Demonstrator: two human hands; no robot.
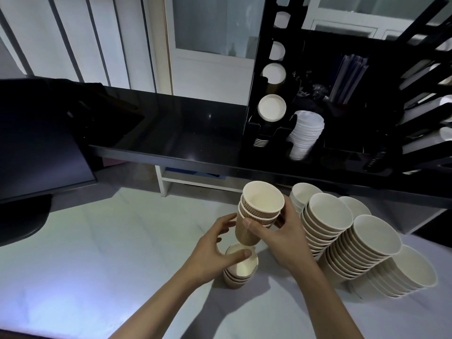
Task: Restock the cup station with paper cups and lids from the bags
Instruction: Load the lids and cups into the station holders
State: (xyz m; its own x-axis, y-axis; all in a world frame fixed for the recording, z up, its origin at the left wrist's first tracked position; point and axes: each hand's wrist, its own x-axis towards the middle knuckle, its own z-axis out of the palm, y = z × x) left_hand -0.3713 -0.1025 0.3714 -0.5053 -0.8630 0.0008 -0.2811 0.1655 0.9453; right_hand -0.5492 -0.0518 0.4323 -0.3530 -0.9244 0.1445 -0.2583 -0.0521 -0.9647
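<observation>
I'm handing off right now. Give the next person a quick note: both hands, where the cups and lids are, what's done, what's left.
Right hand: grips a short nested stack of brown ripple cups, lifted off the table.
Left hand: fingers curled around the rim of a second short cup stack standing on the white table.
Several tall cup stacks lean on the table to the right.
On the black counter, the cup station already shows cups in its round slots, with white lids stacked beside them.
Left: merge the short stacks, then move the table stacks into the station.
</observation>
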